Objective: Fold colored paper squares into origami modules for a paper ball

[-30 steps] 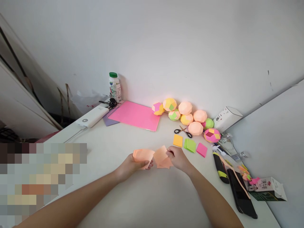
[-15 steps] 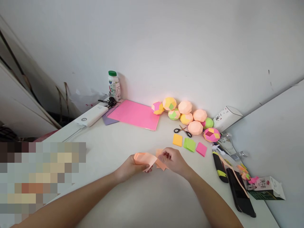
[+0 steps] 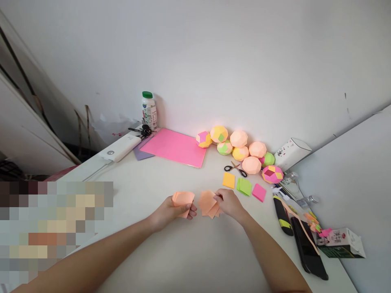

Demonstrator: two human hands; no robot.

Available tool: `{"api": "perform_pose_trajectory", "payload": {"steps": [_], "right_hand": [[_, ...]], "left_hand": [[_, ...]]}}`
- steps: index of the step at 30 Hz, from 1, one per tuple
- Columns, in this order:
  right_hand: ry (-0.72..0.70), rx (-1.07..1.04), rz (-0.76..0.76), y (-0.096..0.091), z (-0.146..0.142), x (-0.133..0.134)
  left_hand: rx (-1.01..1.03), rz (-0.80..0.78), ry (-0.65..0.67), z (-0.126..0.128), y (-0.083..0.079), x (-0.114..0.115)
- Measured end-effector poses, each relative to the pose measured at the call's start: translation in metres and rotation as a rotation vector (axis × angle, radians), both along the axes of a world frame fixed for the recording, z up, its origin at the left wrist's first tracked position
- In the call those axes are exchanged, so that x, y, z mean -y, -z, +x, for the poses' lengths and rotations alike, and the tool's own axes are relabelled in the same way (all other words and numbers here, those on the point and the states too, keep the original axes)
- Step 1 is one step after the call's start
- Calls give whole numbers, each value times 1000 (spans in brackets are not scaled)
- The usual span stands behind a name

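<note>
My left hand (image 3: 171, 211) grips a pad of peach sticky notes (image 3: 183, 200), thumb across its front and fingers behind. Just to the right, loose peach sticky notes (image 3: 207, 202) lie overlapping on the white table. My right hand (image 3: 229, 203) is at the right edge of that pile, thumb and forefinger pinched on a peach note there; whether it is one sheet or more is hidden. Beyond the hands lie small stacks of orange notes (image 3: 229, 180), green notes (image 3: 244, 186) and pink notes (image 3: 259, 192).
Black scissors (image 3: 235, 168) lie before several faceted paper balls (image 3: 251, 165) along the wall. A pink sheet (image 3: 174, 147), a white power bank (image 3: 120, 149) and a green-capped bottle (image 3: 149, 112) are at the back left. A box cutter (image 3: 282, 215), black phone (image 3: 308, 248) and carton (image 3: 342, 243) line the right.
My right hand has moved slightly right, drawing a peach note off the pad onto the loose pile. The pad in my left hand, curled before, now lies flatter.
</note>
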State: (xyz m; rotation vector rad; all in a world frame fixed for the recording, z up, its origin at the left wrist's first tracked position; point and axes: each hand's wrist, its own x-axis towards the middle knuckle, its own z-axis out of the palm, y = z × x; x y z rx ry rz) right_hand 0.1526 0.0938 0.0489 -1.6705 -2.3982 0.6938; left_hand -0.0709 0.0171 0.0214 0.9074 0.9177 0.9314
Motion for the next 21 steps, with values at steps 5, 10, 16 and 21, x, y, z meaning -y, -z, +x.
{"api": "perform_pose_trajectory", "payload": {"steps": [5, 10, 16, 21], "right_hand": [[38, 73, 5, 5, 3, -5], [70, 28, 146, -3, -5, 7], [-229, -357, 155, -5, -27, 36], [-305, -455, 194, 7, -35, 41]], "left_hand": [[22, -43, -33, 1, -2, 1], [-1, -26, -18, 5, -8, 3], [-128, 126, 95, 11, -10, 6], [-151, 172, 139, 11, -17, 10]]}}
